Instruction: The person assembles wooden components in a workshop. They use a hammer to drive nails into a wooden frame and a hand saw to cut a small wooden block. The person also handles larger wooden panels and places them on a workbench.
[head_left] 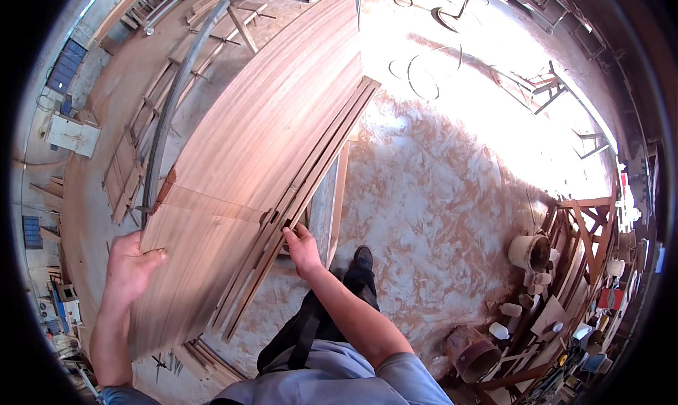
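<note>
A large flat wooden panel [233, 172], shaped like a door, slants across the middle in front of me. My left hand [131, 267] grips its left edge; the thumb lies on the top face and the other fingers are mostly hidden. Along the panel's right side run long, narrow wooden strips [332, 147] with dark gaps between them. My right hand [304, 251] is closed at the outer strip, its fingertips beside a small dark notch. A dark slot [270, 216] is cut into the wood just beyond that hand.
A curved-looking metal bar [169, 108] passes along the panel's far left side. Wooden frames [131, 165] lie on the floor beyond it. At right stand buckets [528, 252], [473, 354], bottles and a wooden rack [593, 228]. Hoses [424, 73] lie on the bright floor.
</note>
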Motion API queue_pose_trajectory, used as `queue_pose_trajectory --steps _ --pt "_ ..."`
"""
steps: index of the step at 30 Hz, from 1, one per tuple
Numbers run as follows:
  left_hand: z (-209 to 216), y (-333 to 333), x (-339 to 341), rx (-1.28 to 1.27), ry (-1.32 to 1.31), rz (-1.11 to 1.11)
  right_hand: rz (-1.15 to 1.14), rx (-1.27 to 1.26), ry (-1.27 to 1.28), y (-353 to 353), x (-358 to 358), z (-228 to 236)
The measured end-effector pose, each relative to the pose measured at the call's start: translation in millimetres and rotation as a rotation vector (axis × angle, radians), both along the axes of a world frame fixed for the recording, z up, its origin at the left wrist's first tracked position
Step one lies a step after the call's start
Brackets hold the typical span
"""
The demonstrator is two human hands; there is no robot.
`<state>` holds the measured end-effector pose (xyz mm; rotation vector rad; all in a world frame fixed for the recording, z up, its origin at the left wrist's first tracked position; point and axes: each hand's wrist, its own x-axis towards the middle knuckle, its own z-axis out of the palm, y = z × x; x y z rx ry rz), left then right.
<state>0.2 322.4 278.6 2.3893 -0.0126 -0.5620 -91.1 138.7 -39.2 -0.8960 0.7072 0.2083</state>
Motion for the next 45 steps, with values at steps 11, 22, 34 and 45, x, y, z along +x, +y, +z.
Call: queue_pose_trajectory --steps 11,22,34,45 --pt "10 -14 3 0.117 -0.035 -0.086 0.013 0.054 -0.038 -2 -2 -8" --pt "13 -22 3 0.23 -0.03 -0.155 0.02 0.067 -0.046 1 -3 -10" --pt "-2 -25 -2 0.393 -0.044 -0.19 0.021 0.148 -0.076 -1 -4 -4" --pt "-8 -38 -10 0.316 -0.158 -0.183 0.017 0.165 -0.078 -1 -4 -3"
